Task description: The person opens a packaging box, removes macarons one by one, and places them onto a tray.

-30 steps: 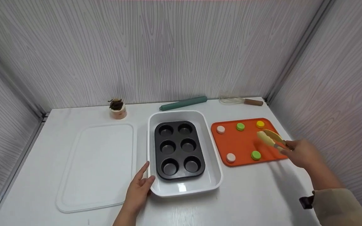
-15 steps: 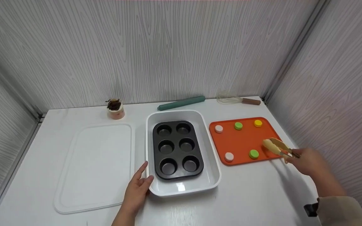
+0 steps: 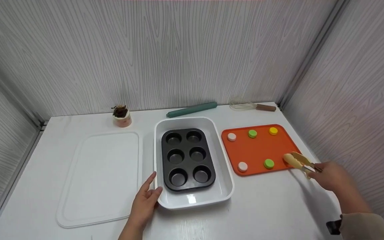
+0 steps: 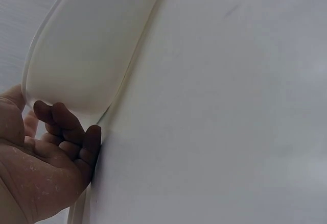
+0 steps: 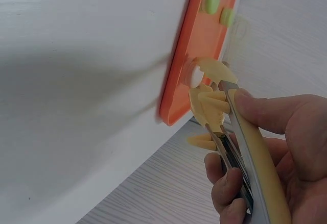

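In the head view my right hand (image 3: 330,176) grips a pair of yellow-tipped tongs (image 3: 293,160) over the near right corner of the orange tray (image 3: 252,151). The right wrist view has a pale pink macaron (image 5: 194,75) on the tray between the tong heads, which stand apart around it; in the head view the tongs hide it. My left hand (image 3: 143,203) holds the near left corner of a white tub (image 3: 212,199), thumb at the rim and fingers curled against the outer wall (image 4: 71,76). Inside the tub lies a black muffin tin (image 3: 188,160) with bare cups.
Several macarons, pink (image 3: 232,137), green (image 3: 269,163) and yellow (image 3: 273,131), are spaced over the orange tray. A white lid (image 3: 102,176) lies left of the tub. Behind are a small potted plant (image 3: 122,119), a green rolling pin (image 3: 192,109) and a whisk (image 3: 265,107).
My right hand has moved the tongs toward me and slightly right, down to the tray's near right corner. The left hand keeps its hold on the tub.
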Demonstrator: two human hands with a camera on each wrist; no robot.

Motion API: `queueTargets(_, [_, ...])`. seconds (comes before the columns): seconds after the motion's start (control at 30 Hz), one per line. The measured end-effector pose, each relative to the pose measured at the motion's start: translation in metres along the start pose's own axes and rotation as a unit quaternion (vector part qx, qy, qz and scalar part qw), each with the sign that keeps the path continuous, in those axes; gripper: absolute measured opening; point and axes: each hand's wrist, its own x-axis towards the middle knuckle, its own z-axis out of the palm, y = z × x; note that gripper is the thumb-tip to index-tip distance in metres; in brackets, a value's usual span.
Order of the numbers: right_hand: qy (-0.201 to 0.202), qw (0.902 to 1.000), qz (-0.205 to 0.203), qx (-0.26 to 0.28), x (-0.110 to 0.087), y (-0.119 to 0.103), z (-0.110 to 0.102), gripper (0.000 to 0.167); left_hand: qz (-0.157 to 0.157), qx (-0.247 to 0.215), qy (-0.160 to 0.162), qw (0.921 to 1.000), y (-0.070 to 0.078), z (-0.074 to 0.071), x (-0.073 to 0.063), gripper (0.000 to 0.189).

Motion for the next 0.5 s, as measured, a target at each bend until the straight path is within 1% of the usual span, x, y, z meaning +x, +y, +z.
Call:
queueTargets(0.07, [-0.005, 1.0, 0.007, 0.001, -0.001, 0.002, -0.001, 0.064, 0.002, -0.005, -0.001, 1.0, 0.0, 0.0, 0.0, 0.065])
queueTargets(0.27, [-0.014, 0.9998, 0.005, -0.016, 0.0, 0.007, -0.002, 0.07, -0.005, 0.019, 0.006, 0.9998, -0.001, 0.001, 0.0, 0.064])
queueTargets(0.4, [0.004, 0.9998, 0.004, -0.018, -0.003, 0.01, -0.001, 0.079, -0.006, 0.026, 0.009, 0.9996, 0.0, 0.002, 0.0, 0.064])
queueTargets(0.5, [0.036, 0.9993, 0.002, -0.014, -0.004, 0.011, 0.005, 0.083, -0.003, 0.025, 0.01, 0.9996, 0.001, 0.001, -0.001, 0.064])
